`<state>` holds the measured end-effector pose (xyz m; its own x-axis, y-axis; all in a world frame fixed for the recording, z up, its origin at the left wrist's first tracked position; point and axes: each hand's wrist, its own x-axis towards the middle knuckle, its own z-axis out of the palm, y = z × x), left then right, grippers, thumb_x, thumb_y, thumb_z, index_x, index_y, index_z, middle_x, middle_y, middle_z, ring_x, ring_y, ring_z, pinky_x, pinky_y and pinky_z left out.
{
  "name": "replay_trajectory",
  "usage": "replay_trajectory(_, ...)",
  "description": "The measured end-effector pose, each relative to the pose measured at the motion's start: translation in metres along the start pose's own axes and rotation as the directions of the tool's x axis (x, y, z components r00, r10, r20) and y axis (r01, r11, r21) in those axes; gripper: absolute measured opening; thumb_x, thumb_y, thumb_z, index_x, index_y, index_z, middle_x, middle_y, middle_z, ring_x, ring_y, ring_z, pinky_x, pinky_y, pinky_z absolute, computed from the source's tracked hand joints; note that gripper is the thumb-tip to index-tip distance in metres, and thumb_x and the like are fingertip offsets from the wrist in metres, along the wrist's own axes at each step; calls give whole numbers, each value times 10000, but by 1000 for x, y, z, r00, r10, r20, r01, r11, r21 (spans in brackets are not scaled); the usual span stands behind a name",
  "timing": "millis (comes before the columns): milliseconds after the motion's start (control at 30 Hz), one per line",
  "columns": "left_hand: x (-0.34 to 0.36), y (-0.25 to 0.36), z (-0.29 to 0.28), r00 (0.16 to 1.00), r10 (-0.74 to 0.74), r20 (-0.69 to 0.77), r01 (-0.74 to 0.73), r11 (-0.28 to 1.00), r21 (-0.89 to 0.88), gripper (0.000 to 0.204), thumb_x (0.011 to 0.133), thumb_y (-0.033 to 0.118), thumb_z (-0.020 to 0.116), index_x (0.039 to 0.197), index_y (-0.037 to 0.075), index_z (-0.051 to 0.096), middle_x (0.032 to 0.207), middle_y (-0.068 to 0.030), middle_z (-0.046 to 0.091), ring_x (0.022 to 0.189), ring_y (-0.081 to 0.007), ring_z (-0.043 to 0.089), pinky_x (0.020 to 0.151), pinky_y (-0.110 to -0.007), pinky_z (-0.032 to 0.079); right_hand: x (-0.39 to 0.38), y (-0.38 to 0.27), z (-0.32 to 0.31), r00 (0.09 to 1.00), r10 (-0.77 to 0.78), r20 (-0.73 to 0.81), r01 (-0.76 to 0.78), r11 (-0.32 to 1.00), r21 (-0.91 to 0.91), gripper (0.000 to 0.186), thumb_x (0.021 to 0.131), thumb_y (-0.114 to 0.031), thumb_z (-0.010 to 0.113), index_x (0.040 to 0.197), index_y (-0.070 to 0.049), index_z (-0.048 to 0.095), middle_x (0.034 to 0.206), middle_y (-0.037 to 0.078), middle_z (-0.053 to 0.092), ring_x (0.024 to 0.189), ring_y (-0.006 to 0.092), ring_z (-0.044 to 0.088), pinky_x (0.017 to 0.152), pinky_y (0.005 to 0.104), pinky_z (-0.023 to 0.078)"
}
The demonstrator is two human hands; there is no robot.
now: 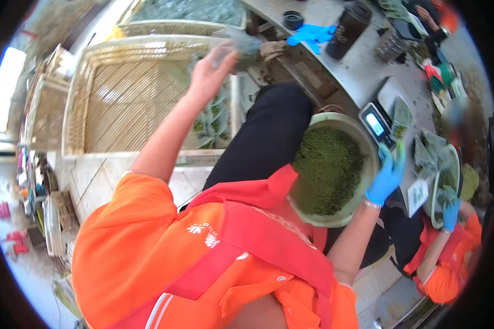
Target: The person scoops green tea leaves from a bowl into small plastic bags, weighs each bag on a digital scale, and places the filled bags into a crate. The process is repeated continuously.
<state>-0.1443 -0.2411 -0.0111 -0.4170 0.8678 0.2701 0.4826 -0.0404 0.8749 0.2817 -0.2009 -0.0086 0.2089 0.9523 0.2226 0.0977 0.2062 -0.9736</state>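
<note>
My bare left hand is raised over the right end of a slatted plastic crate. Its fingers close on a clear plastic bag with something green in it; motion blurs both. My right hand, in a blue glove, is beside the digital scale, fingers stretched out and apart. Its fingertips look yellowish green. On the scale's platform lies a clear bag of green contents. Between my legs stands a pale basin of small green berry-like grains.
Blue gloves, a dark tumbler and a black lid are on the metal table. Filled bags show beside and under the crate. At right, a co-worker's gloved hand is at another basin.
</note>
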Motion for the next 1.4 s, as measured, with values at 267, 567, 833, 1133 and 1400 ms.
replay_trajectory(267, -130, -120, -131, 764, -635, -119, 576, 587, 569, 606, 878, 520, 406, 1250, 47, 474, 1003, -223, 631, 969, -352, 604, 855, -432, 442, -69, 53, 0, 858, 306, 413, -283, 952, -118, 378, 885, 3, 486, 1263, -8, 496, 1136, 143, 583, 818, 170, 614, 766, 286, 506)
replay_trajectory(567, -145, -170, -49, 438, -859, 266, 314, 424, 850, 817, 756, 431, 559, 1336, -77, 288, 1258, -296, 472, 1160, -384, 491, 998, -405, 376, -108, 112, 0, 722, 477, 501, 274, 468, -840, 449, 788, -301, 634, 1150, -40, 578, 1038, 215, 622, 940, 370, 601, 832, 436, 476)
replay_trajectory(833, -113, -46, -41, 900, -404, 162, 186, 692, 697, 625, 745, 290, 654, 1286, 72, 428, 1064, -170, 620, 1009, -328, 584, 888, -379, 450, -131, 123, 12, 664, 540, 517, 353, 383, -854, 375, 734, -261, 675, 1050, -83, 578, 980, 156, 632, 892, 341, 613, 745, 445, 495)
replay_trajectory(1133, -89, 86, 132, 660, 464, 590, -450, 874, -184, 269, 766, 145, 660, 1029, 102, 620, 987, -105, 649, 819, -269, 637, 736, -363, 509, -88, 50, -2, 744, 536, 400, -536, 835, -122, 68, 817, -33, 613, 866, -18, 567, 663, 50, 581, 451, 129, 544, 403, 256, 439)
replay_trajectory(1400, -87, 73, 205, 432, 420, 798, -563, 817, -125, 293, 789, 310, 634, 1036, 154, 623, 800, -99, 656, 708, -264, 638, 615, -381, 498, -12, -1, -8, 954, -182, 238, 299, 652, -697, 411, 865, -128, 502, 1273, -84, 468, 1343, 173, 424, 1093, 338, 531, 877, 385, 463)
